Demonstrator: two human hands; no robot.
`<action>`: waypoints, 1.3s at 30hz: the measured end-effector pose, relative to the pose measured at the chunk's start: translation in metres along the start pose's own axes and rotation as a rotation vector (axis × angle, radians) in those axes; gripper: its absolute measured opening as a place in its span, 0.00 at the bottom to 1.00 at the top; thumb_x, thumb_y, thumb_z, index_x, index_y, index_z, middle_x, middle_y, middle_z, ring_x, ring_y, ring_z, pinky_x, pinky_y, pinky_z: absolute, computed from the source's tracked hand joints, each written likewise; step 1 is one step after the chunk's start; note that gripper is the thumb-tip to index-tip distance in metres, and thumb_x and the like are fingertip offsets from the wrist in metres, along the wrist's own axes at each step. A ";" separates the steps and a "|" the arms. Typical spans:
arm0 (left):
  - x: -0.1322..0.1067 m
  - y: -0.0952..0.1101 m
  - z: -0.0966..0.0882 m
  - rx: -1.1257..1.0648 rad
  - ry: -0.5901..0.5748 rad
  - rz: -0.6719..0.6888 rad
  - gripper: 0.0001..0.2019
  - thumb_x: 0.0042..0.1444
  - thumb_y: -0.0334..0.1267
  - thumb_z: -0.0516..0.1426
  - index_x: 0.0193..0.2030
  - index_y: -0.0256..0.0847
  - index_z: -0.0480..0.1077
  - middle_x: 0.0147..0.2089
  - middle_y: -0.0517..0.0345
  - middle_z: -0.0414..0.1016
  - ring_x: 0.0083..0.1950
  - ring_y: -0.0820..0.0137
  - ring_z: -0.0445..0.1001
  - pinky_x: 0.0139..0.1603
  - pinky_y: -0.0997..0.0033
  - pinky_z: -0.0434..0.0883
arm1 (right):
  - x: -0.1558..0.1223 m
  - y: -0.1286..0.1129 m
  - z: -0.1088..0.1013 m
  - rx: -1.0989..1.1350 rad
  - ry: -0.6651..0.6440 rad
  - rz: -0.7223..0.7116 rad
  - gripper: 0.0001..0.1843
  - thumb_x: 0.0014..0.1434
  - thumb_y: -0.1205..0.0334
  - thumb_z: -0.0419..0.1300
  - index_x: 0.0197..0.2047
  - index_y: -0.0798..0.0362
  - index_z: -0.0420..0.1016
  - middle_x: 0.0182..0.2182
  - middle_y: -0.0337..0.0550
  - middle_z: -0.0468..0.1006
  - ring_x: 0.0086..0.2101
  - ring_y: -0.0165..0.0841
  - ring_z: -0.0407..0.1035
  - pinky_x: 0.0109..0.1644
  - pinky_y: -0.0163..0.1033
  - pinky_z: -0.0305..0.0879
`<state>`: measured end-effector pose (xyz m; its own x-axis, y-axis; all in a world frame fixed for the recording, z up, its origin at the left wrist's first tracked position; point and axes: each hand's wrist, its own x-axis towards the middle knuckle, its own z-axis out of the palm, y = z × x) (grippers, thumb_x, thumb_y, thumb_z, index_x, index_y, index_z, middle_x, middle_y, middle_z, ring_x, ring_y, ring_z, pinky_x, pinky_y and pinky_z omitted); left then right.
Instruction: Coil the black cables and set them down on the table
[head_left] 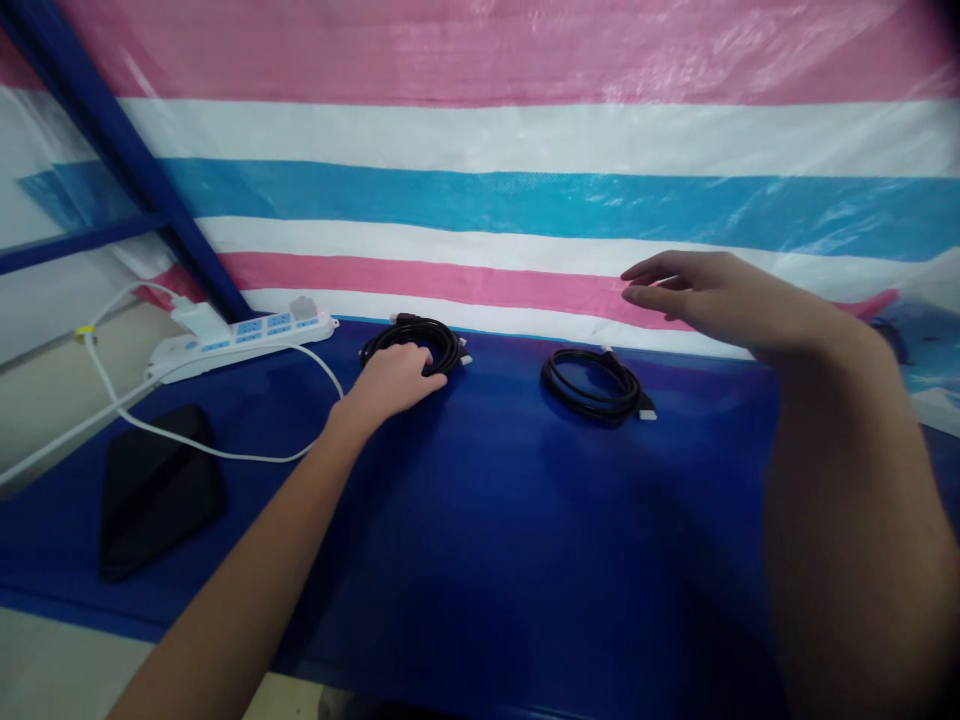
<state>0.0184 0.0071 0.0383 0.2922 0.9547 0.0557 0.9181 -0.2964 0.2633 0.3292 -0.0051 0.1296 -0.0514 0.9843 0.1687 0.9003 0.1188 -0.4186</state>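
On the blue table, my left hand [396, 380] is closed over a pile of coiled black cables [442, 336], its fingers bent down on the front of the coils and partly hidden. Light-coloured plug ends stick out at the pile's right side. A separate coiled black cable [591, 408] lies flat to the right, with a white-tipped plug at its right end. Raised in the air above and to the right of that coil is my right hand [694, 285]. Its fingers are stretched out, thumb apart, and nothing is in it.
At the back left lies a white power strip [247, 338] with a white adapter [202, 322] plugged in. A white cord [225, 455] loops across the table past a dark flat object [161, 490]. Striped plastic sheeting [480, 200] hangs behind, beside a blue metal frame [127, 140].
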 end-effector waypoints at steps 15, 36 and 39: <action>-0.013 -0.013 -0.002 0.041 0.227 0.000 0.14 0.59 0.44 0.49 0.43 0.41 0.71 0.40 0.49 0.76 0.41 0.63 0.72 0.42 0.63 0.65 | -0.009 -0.008 -0.008 -0.050 0.029 0.006 0.26 0.56 0.45 0.54 0.52 0.50 0.72 0.47 0.51 0.74 0.42 0.40 0.69 0.43 0.47 0.66; -0.030 -0.020 -0.016 -0.160 0.057 0.174 0.13 0.54 0.46 0.54 0.40 0.44 0.75 0.42 0.57 0.79 0.41 0.68 0.73 0.43 0.70 0.64 | 0.008 -0.053 0.091 -0.024 -0.437 -0.256 0.21 0.59 0.52 0.54 0.51 0.52 0.71 0.48 0.46 0.74 0.42 0.35 0.69 0.48 0.38 0.64; -0.034 -0.019 -0.019 -0.229 0.051 0.150 0.14 0.54 0.48 0.54 0.37 0.44 0.75 0.36 0.60 0.78 0.35 0.71 0.72 0.36 0.73 0.63 | 0.011 -0.049 0.096 -0.024 -0.456 -0.257 0.20 0.59 0.54 0.53 0.52 0.53 0.71 0.48 0.47 0.74 0.43 0.35 0.69 0.48 0.38 0.64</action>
<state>-0.0142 -0.0191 0.0492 0.4010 0.9026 0.1568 0.7793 -0.4260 0.4595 0.2432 0.0126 0.0664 -0.4499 0.8813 -0.1445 0.8435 0.3661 -0.3929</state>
